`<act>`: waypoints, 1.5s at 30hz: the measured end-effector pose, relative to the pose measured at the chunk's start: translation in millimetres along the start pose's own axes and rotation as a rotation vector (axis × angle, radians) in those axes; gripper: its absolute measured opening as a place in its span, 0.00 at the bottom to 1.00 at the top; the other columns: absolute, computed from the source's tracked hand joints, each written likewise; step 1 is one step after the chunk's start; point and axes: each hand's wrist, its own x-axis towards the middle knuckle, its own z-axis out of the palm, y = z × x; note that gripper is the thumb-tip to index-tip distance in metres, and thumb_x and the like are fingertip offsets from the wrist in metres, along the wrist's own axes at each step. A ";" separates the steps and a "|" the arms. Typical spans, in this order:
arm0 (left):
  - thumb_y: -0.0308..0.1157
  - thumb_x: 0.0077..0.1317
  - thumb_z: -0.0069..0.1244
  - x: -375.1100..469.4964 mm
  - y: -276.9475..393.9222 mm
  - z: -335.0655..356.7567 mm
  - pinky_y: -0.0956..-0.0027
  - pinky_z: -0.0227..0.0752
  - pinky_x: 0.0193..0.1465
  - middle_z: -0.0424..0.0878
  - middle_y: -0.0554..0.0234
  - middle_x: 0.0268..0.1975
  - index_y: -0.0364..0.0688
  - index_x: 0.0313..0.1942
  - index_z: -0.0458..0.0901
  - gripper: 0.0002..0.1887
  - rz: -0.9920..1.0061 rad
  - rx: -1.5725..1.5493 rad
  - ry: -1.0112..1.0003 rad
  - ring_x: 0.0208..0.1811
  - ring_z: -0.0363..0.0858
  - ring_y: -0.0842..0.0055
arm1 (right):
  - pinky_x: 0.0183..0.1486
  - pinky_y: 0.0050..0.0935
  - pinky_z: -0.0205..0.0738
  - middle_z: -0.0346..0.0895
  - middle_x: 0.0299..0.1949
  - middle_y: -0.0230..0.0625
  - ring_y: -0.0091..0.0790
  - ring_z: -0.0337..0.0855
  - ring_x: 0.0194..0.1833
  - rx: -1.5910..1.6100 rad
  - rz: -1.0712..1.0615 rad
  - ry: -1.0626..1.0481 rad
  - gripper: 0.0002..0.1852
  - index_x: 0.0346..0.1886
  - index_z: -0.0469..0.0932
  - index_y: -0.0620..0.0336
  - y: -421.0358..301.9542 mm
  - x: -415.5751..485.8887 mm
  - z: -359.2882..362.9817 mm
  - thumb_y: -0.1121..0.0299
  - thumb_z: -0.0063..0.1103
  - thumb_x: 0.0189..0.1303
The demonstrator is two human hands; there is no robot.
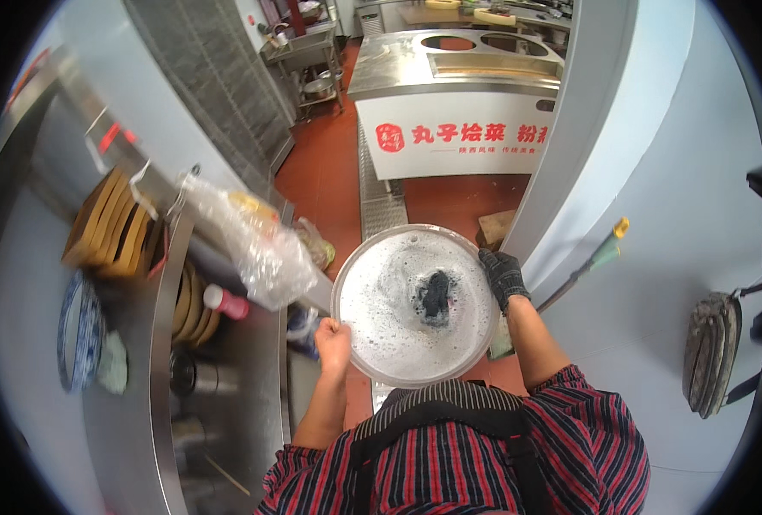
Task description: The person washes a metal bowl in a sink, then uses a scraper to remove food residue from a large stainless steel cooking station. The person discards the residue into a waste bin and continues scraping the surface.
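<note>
Both of my hands grip the rim of a round basin [337, 283] in front of my body. White soapy water [393, 341] fills it. A dark, wet cloth-like thing [435, 297], perhaps a glove, floats right of the middle. My bare left hand [334, 341] is closed on the rim at the lower left. On the upper right side, my right hand [505, 278], in a dark grey work glove, has its fingers at the rim. How the basin's underside is supported is hidden.
Left of me stands a stainless-steel shelf [162, 360] with wooden trays [113, 225] and a blue-and-white bowl [79, 331]. A plastic bag [252, 241] hangs from it. The door frame [587, 148] is at the right, beside a leaning pole [567, 283]. Ahead is a steel-topped counter [393, 64].
</note>
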 end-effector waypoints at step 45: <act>0.22 0.56 0.47 812.4 119.8 364.5 0.76 0.57 0.24 0.65 0.74 0.20 0.40 0.20 0.64 0.10 0.020 0.076 -0.264 0.23 0.60 0.87 | 0.39 0.36 0.72 0.80 0.31 0.50 0.42 0.80 0.32 -0.099 0.009 0.174 0.17 0.35 0.80 0.65 -249.7 764.6 216.9 0.58 0.53 0.59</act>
